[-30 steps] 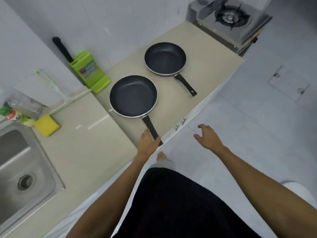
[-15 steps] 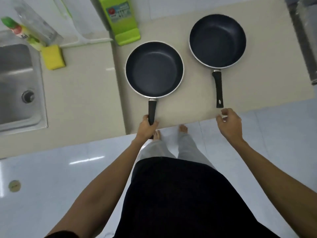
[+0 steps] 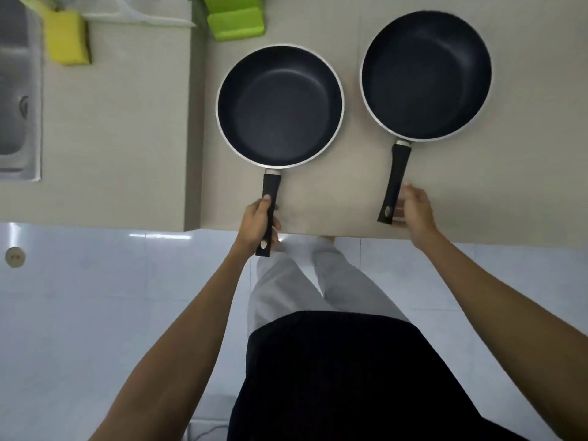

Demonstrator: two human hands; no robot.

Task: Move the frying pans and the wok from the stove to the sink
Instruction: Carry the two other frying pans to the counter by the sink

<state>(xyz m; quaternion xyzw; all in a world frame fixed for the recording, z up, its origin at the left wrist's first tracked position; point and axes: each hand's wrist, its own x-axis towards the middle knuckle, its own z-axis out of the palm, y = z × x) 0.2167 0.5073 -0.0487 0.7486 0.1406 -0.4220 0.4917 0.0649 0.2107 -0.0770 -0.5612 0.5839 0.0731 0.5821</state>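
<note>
two pans [image 3: 280,106] on beige counter [image 3: 117,128], white floor [image 3: 79,313].

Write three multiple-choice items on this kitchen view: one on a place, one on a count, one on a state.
1. Where does the sink lie from the pans?
A. to their left
B. to their right
C. between them

2. How many pans stand on the counter?
A. one
B. two
C. three

3. What is the left hand doing?
A. resting flat on the counter
B. gripping the left pan's handle
C. holding the sponge

Key: 1 A, the steel basin is at the frame's left edge. 2 B, the left pan and the right pan are the only ones. 3 B, its fingers wrap the black handle.
</note>
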